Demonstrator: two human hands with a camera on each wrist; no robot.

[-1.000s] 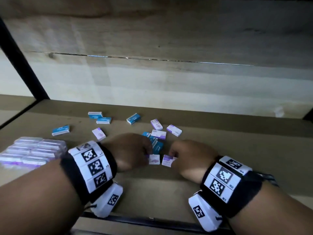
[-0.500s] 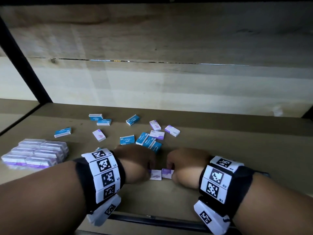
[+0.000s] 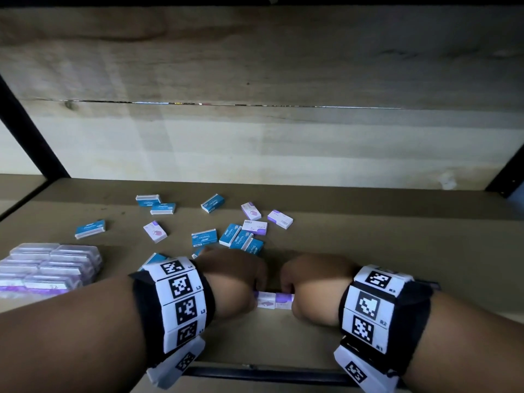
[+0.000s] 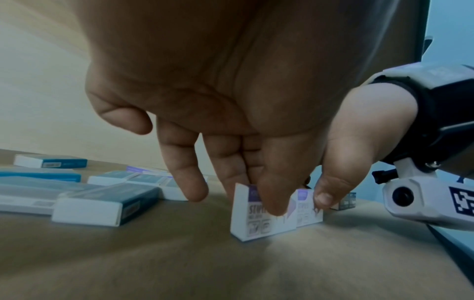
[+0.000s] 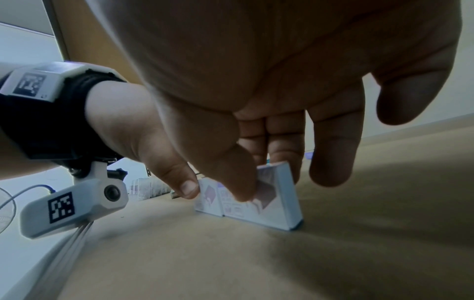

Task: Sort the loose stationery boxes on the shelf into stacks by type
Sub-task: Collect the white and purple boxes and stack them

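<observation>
shelf (image 3: pixel 368 251): matt brown board | back panel (image 3: pixel 255 143): pale wood grain | purple boxes (image 3: pixel 273 300): smooth printed card

Likely a shop or stockroom, wooden shelf board (image 3: pixel 368 251) on a black metal frame (image 3: pixel 25 129), pale plank backing behind, small blue staple boxes (image 3: pixel 204 237) and purple ones scattered, clear packs (image 3: pixel 51 265) stacked far left.

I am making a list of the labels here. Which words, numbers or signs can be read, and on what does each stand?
"Staples": flat blue-and-white cardboard boxes on the shelf.
"L3": white marker band on the left wrist.
"R2", "R1": white marker band on the right wrist.
Small purple-and-white cardboard boxes: large word blurred, probably "Staples"; the rest unreadable.
</observation>
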